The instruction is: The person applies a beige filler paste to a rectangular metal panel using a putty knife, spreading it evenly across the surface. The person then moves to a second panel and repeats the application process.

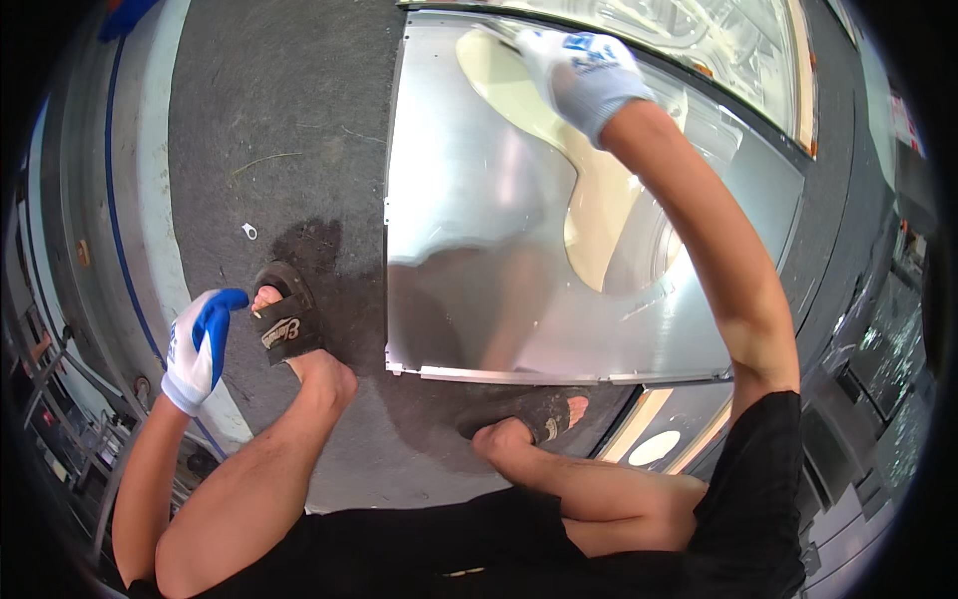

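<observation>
Brushed silver metal makes up the sheet panel (pixel 479 200), a broad rectangle lying flat on the dark floor (pixel 289 100) at about 1 o'clock in the view, mirror-bright, with a large rounded cut-out showing cream beneath. The right hand (pixel 579 70), in a white glove, reaches to 12 o'clock and rests on the panel's far edge; whether its fingers grip cannot be told. The left hand (pixel 200 344), in a blue-and-white glove, hangs at 9 o'clock, fingers loosely extended, holding nothing.
</observation>
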Motion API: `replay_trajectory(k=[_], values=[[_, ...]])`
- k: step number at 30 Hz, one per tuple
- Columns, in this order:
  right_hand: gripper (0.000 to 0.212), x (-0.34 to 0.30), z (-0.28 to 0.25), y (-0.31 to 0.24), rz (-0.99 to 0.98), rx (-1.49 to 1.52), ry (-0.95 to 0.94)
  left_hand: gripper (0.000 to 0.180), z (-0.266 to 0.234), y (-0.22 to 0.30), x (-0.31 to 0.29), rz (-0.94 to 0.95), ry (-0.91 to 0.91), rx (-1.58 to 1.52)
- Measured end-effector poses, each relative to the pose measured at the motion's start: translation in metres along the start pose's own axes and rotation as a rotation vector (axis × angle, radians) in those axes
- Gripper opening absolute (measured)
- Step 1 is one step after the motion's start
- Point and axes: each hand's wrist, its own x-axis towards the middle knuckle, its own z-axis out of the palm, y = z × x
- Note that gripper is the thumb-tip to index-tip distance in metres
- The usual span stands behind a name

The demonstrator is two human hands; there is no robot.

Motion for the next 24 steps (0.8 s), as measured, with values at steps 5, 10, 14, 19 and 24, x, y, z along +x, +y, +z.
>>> replay_trajectory(k=[5,10,14,19,24], values=[[0.029,0.030,-0.002,-0.027,-0.026,0.075,0.081,0.033,-0.004,0.032,0.041,0.134,0.039,-0.028],[0.028,0.066,-0.018,-0.032,-0.012,0.116,0.054,0.034,-0.003,0.013,0.094,0.194,0.116,-0.157],[0.028,0.076,-0.027,-0.038,-0.032,0.135,0.060,0.035,0.002,-0.022,0.106,0.111,0.128,-0.132],[0.027,0.061,-0.034,-0.057,-0.075,0.118,-0.046,0.034,0.017,-0.068,0.104,0.097,0.170,-0.132],[0.026,0.016,-0.039,-0.052,-0.094,0.160,-0.105,0.033,0.023,-0.104,0.095,0.022,0.182,-0.106]])
